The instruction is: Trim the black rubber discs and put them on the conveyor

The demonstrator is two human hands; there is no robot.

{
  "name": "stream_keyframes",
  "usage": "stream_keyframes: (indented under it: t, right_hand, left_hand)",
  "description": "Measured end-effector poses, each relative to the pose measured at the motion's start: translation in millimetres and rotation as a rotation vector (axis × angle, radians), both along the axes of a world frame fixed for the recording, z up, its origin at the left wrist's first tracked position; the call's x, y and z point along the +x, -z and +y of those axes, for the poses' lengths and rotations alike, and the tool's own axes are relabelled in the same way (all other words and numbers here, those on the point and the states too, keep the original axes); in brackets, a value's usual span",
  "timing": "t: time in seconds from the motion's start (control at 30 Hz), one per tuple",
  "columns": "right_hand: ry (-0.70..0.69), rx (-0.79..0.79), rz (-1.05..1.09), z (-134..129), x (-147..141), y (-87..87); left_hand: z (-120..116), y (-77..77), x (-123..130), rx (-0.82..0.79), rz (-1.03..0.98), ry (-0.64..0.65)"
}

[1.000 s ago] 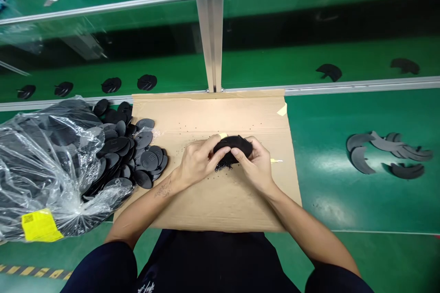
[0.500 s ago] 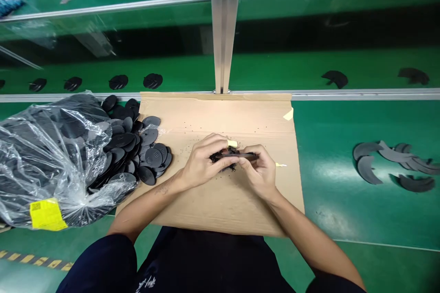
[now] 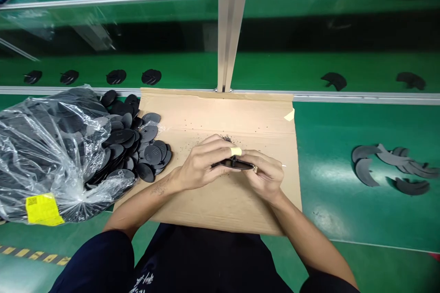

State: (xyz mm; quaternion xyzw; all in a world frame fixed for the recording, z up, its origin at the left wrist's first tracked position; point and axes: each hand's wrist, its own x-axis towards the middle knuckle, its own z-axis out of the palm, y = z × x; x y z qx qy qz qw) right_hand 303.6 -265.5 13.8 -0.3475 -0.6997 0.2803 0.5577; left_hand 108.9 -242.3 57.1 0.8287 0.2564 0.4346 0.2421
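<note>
A dark oval disc (image 3: 237, 164), seen nearly edge-on, is held between both hands above a cardboard sheet (image 3: 213, 206). My left hand (image 3: 208, 160) closes on the disc's left end; a pale yellow wrap sits on one of its fingertips. My right hand (image 3: 266, 171) pinches the right end with thumb and fingers. Small black bits (image 3: 226, 138) lie on the cardboard just behind the fingers. The fingers hide part of the disc, and whether a second small piece is held there I cannot make out.
To the left lies a clear plastic bag (image 3: 51, 146) with a yellow label, black oval discs (image 3: 153, 154) heaped beside it. Curved dark pieces (image 3: 366, 171) rest on the green table to the right. Behind the cardboard rises a metal post (image 3: 233, 27). More small stacks (image 3: 151, 76) stand on the belt.
Both hands have shifted slightly toward me and right, and the disc has tilted, showing more of its face. The black bits behind the fingers are more exposed.
</note>
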Motion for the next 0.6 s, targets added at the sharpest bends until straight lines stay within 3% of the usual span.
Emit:
stream_keyframes:
  t: [0.6]
  right_hand:
    - [-0.097, -0.089, -0.003, -0.2, 1.3, -3.0]
  left_hand:
    - [-5.4, -4.3, 0.1, 0.058, 0.032, -0.035]
